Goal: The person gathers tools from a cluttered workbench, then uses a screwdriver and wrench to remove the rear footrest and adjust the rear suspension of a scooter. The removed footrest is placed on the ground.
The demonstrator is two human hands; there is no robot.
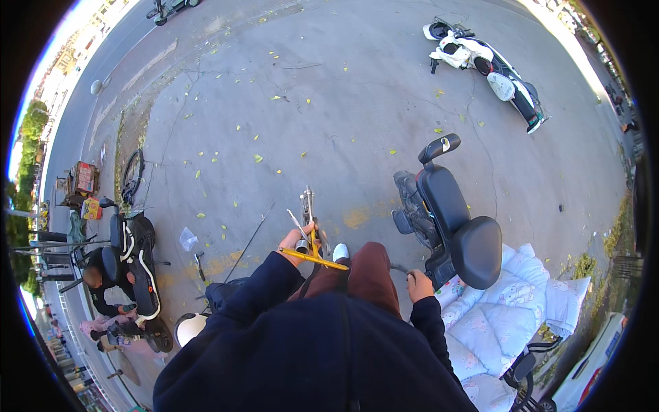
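Observation:
My left hand (294,244) is closed on a bundle of metal tools, with long yellow bars (317,259) and silver metal heads (307,206) sticking out, held over my lap and legs. My right hand (419,283) is curled at the lower end of a black scooter (453,213) with a padded seat and backrest, beside a black cable or bar; what exactly its fingers grip is too small to make out. A white shoe (340,254) shows beyond the tools.
A co-worker (101,288) crouches by a black-and-white scooter (144,264) at left, near boxes (85,177) and a wheel (132,172). Loose tools (199,268) lie on the pavement (288,123). A pale quilt (494,309) covers something at right; a white scooter (501,86) stands farther off.

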